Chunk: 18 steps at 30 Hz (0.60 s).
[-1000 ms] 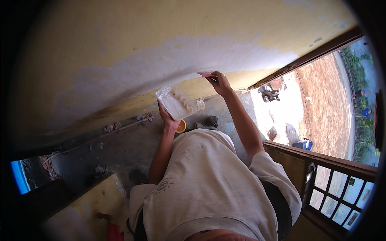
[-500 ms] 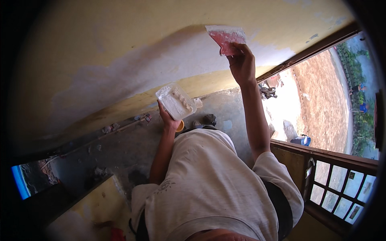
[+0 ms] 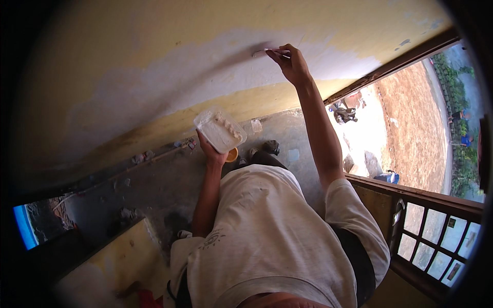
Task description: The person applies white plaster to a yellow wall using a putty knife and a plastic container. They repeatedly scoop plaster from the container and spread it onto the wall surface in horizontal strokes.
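My right hand (image 3: 292, 66) grips a thin pinkish scraper (image 3: 267, 51), seen nearly edge-on against the pale white patch (image 3: 215, 64) on the yellow wall (image 3: 154, 31); a long shadow runs leftward from it. My left hand (image 3: 210, 151) holds a clear, shallow plastic container (image 3: 220, 128) of white paste, tilted a little, lower down in front of the wall. A yellow-orange bucket (image 3: 232, 154) is partly visible below it, near my feet.
A grey concrete floor (image 3: 294, 169) with debris runs along the wall. At right are a doorway onto bright ground (image 3: 411, 118), a dark bundle (image 3: 345, 114) and a wooden door (image 3: 372, 197) with panes. At lower left, another person's red-clothed part (image 3: 149, 300) shows beside a yellow surface (image 3: 118, 246).
My right hand rose with the scraper's broad face showing, then moved slightly down and left, turning it edge-on against the white patch. The container shifted slightly left.
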Motion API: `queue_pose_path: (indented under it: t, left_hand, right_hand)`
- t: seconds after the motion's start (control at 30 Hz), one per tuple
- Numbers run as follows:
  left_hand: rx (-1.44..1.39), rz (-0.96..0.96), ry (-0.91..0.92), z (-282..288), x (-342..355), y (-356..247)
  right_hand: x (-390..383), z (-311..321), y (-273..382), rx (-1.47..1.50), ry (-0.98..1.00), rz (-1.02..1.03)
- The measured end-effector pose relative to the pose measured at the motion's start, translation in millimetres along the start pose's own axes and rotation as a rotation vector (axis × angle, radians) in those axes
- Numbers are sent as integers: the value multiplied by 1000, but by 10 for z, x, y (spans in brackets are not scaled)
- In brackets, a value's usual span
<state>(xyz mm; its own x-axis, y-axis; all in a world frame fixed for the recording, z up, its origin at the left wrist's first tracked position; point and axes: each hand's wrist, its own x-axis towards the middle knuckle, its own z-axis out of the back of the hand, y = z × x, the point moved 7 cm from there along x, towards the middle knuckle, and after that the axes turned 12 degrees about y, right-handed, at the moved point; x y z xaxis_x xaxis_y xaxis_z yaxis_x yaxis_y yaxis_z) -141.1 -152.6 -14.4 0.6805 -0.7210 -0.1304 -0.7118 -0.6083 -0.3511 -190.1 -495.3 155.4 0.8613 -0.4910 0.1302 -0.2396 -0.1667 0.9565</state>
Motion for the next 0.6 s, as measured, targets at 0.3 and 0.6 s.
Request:
queue_pose_path:
  t: [0.3, 0.6]
  left_hand:
    - [-26, 47, -61, 50, -208, 87]
    - [-3, 54, -32, 97, -262, 12]
  right_hand:
    - [-651, 231, 6, 461, -113, 44]
    - [-582, 2, -1161, -181, 65, -103]
